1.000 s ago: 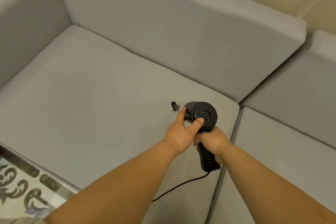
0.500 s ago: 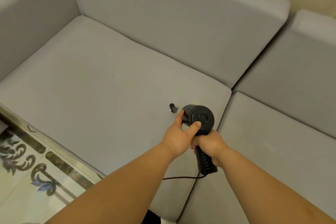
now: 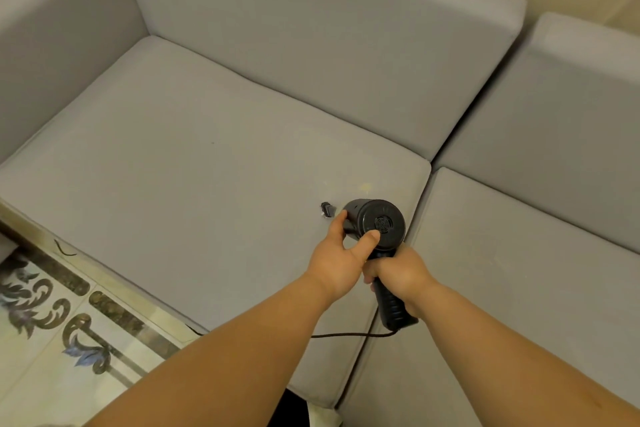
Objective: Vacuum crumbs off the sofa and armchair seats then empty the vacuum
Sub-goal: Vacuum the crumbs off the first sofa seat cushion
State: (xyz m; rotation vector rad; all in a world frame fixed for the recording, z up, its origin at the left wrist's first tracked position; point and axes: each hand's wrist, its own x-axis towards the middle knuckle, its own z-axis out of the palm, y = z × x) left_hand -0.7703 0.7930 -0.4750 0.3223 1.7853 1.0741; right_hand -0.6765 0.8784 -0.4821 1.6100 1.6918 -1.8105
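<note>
Grey sofa seat [image 3: 194, 163], patterned floor [image 3: 52, 333]

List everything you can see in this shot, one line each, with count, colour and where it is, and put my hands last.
handheld vacuum: one, black, over the right end of the left seat cushion
nozzle tip: one, black, at the cushion surface, left of the vacuum body
cord: one, dark, trailing from the handle across the cushion front
seat cushions: two, grey, left and right, meeting at a seam
back cushions: two, grey, behind the seats
crumbs: a small pale patch, just beyond the vacuum
patterned floor: one, cream with dark scrolls, lower left
left hand: one, gripping the vacuum body
right hand: one, gripping the handle
</note>
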